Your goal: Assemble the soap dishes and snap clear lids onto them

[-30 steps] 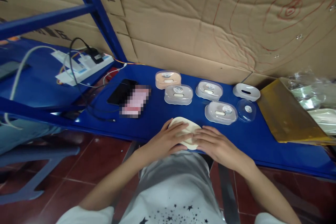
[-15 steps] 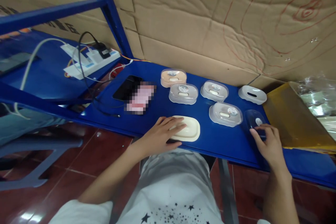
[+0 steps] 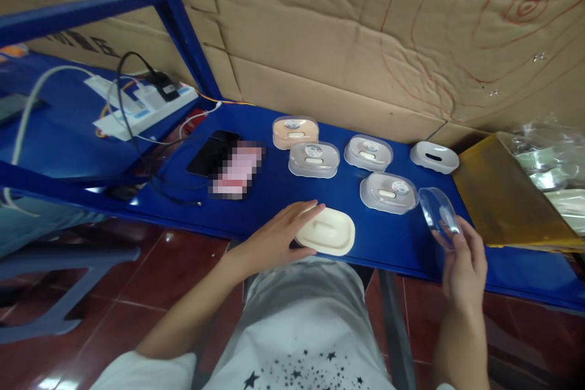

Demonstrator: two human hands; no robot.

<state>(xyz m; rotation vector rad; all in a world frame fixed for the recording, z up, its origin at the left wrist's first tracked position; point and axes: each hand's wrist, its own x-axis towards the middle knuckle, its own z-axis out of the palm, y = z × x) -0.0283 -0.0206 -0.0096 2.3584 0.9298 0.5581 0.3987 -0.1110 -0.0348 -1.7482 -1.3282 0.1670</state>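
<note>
At the table's near edge, my left hand (image 3: 286,231) grips the left end of a cream oval plastic piece (image 3: 329,233), fingers on its far rim and thumb at the near side. The piece has a raised edge and a small ridge in its middle. On the right, my right hand (image 3: 466,262) pinches a clear plastic cover (image 3: 434,210) by its near end. The cover is tilted up off the table and carries a round sticker. A white box under a clear cover (image 3: 388,193) sits just left of it.
Further back stand more covered boxes, one peach (image 3: 295,133). A white box with a dark slot (image 3: 434,157) is near a brown carton (image 3: 512,195) holding bagged items. On the left are a dark phone (image 3: 212,152), cables and a power strip (image 3: 150,116).
My right hand has lifted the clear cover off the table and tipped it up. The cream piece has moved slightly right and turned a little, with my left hand closing further round its end.
</note>
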